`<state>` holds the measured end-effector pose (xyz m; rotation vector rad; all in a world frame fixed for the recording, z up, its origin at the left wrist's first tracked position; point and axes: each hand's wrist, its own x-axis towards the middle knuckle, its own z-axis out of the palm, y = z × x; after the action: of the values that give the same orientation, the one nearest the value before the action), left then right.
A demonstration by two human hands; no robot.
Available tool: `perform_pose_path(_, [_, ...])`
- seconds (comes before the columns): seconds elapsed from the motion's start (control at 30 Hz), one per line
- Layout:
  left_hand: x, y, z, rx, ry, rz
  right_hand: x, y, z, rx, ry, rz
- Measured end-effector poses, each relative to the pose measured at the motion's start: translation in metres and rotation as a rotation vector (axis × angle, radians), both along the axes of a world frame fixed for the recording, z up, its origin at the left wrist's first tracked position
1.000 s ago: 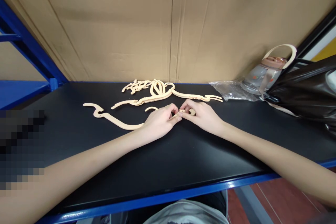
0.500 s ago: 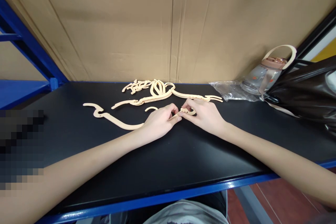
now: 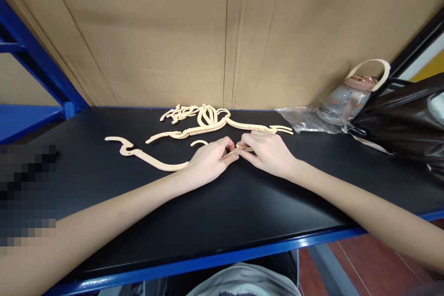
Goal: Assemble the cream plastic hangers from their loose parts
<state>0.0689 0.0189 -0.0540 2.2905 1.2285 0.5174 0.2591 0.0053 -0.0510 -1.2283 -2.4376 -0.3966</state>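
My left hand (image 3: 210, 161) lies on the black shelf top (image 3: 222, 203), fingers curled over the right end of a long curved pale wooden piece (image 3: 145, 155) that runs off to the left. My right hand (image 3: 268, 151) meets it fingertip to fingertip and pinches a small pale wooden piece (image 3: 243, 148), most of which the fingers hide. The two pieces touch between the hands. A small curved sliver (image 3: 199, 142) lies just behind my left hand.
A heap of more pale wooden cut-outs (image 3: 208, 120) lies behind the hands near the cardboard wall (image 3: 222, 32). At the right stand a clear jug with a handle (image 3: 350, 97), crumpled clear plastic (image 3: 301, 120) and a black bag (image 3: 405, 120). Blue shelf frame (image 3: 34, 69) at left.
My right hand has closed further over the small piece, so less of it shows. Both hands stay at the same spot; the view shifted slightly.
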Motion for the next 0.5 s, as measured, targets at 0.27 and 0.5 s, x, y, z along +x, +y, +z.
perform_pose_path(0.27, [0.0011, -0.0006, -0.0020, 0.003, -0.018, -0.016, 0.0015, 0.0005, 0.0018, -0.033, 0.015, 0.018])
perform_pose_path(0.5, [0.0031, -0.0057, 0.0032, -0.029, 0.001, -0.018, 0.0032, 0.0020, 0.0023, -0.094, 0.084, 0.082])
